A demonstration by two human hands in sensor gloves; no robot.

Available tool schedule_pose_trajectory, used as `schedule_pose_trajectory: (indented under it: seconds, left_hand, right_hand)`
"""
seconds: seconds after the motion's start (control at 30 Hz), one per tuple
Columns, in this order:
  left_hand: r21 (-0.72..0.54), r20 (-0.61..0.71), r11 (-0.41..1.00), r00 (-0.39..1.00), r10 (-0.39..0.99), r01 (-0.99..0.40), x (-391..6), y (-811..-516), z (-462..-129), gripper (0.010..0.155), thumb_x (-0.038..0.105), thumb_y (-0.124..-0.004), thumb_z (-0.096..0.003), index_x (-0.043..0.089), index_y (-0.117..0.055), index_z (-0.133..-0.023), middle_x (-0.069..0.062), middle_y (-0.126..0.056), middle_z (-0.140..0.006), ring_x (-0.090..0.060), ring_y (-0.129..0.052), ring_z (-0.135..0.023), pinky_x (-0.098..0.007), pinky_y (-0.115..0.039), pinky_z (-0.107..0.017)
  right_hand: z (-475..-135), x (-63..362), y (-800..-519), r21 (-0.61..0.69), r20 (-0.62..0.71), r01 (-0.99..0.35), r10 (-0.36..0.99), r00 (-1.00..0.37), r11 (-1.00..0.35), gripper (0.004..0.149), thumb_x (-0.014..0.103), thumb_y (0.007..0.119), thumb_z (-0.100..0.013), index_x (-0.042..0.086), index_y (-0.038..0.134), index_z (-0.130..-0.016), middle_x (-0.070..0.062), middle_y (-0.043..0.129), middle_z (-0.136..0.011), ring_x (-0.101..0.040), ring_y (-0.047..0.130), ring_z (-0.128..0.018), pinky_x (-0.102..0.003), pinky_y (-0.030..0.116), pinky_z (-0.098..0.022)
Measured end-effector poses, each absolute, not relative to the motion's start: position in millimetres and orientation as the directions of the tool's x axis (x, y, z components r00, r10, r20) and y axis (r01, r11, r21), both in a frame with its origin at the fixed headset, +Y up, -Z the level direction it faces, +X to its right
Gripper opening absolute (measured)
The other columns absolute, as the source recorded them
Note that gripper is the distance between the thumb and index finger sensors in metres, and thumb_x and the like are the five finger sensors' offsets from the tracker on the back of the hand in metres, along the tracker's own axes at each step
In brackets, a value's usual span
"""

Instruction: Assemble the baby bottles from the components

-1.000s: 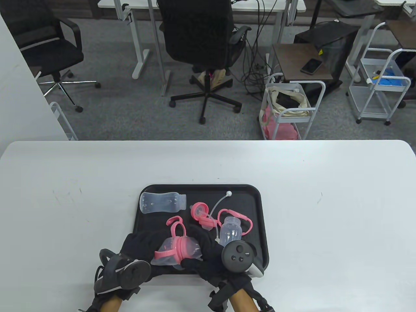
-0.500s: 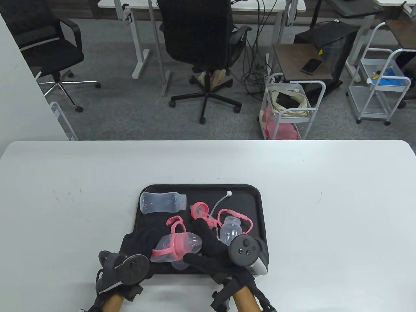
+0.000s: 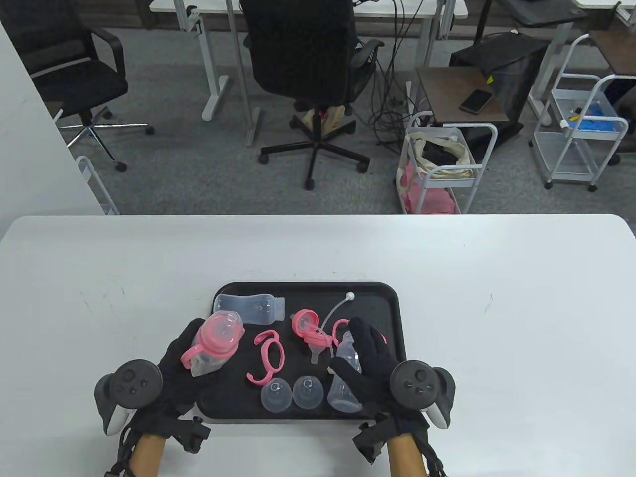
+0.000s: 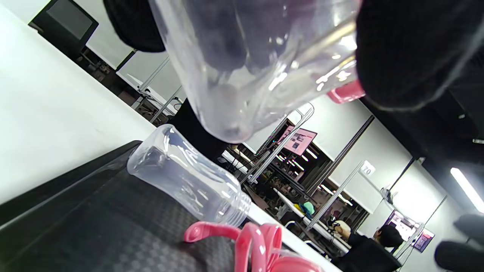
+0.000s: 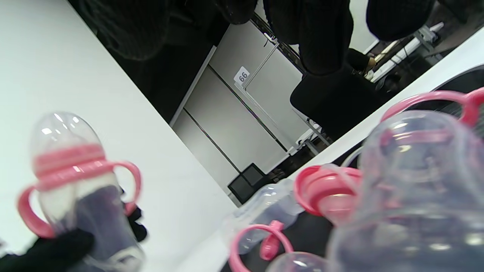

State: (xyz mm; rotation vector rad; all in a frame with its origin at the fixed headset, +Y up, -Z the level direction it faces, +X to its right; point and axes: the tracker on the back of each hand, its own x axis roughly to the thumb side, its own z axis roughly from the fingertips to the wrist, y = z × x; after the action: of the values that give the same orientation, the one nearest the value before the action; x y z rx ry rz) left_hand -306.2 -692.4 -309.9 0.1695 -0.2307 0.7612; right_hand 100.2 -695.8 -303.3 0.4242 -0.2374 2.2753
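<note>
My left hand (image 3: 191, 355) grips an assembled bottle (image 3: 216, 343) with a pink collar, pink handles and a clear cap, held over the left edge of the black tray (image 3: 392, 298). It also shows in the left wrist view (image 4: 257, 64) and the right wrist view (image 5: 79, 181). My right hand (image 3: 355, 353) lies open over a short clear bottle (image 3: 345, 387) at the tray's front right; the fingers are spread and not closed around it. That bottle fills the lower right of the right wrist view (image 5: 408, 196).
On the tray lie a tall clear bottle (image 3: 253, 309), a loose pink handle ring (image 3: 268, 357), two clear domed caps (image 3: 276, 395), and a pink collar with nipple (image 3: 308, 325) and a straw (image 3: 338, 308). White table (image 3: 497, 323) surrounds the tray.
Both hands held the pink-collared bottle at the tray's front. My right hand let go and moved right to the short bottle. My left hand carried the assembled bottle left.
</note>
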Motion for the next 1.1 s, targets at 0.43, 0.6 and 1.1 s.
schedule_pose_trajectory:
  seconds: [0.43, 0.6, 1.1]
  left_hand:
    - [0.031, 0.078, 0.464, 0.465, 0.882, -0.885, -358, -701, -336, 0.095, 0.058, -0.093, -0.0411, 0.043, -0.035, -0.115, 0.004, -0.042, -0.119, -0.031, -0.047, -0.106, -0.061, -0.051, -0.08]
    - [0.127, -0.009, 0.535, 0.539, 0.842, -0.835, -381, -704, -345, 0.095, 0.062, -0.096, -0.0351, 0.046, -0.044, -0.113, 0.014, -0.057, -0.115, -0.025, -0.052, -0.103, -0.055, -0.053, -0.078]
    - [0.174, -0.187, 0.555, 0.526, 0.829, -0.813, -421, -744, -383, 0.095, 0.06, -0.1, -0.0302, 0.046, -0.051, -0.111, 0.016, -0.068, -0.114, -0.017, -0.072, -0.104, -0.042, -0.07, -0.077]
  right_hand:
    - [-304, 100, -698, -0.045, 0.366, -0.689, 0.63, -0.685, -0.723, 0.077, 0.052, 0.073, -0.06, 0.009, 0.041, -0.116, -0.029, 0.048, -0.114, -0.05, 0.072, -0.095, -0.075, 0.055, -0.067]
    - [-304, 101, -698, -0.054, 0.358, -0.681, 0.623, -0.696, -0.73, 0.077, 0.051, 0.073, -0.06, 0.009, 0.042, -0.116, -0.029, 0.049, -0.114, -0.05, 0.072, -0.095, -0.075, 0.055, -0.067]
    - [-305, 108, -700, -0.082, 0.31, -0.655, 0.605, -0.733, -0.751, 0.076, 0.051, 0.073, -0.06, 0.009, 0.044, -0.116, -0.029, 0.051, -0.114, -0.051, 0.073, -0.094, -0.076, 0.055, -0.066]
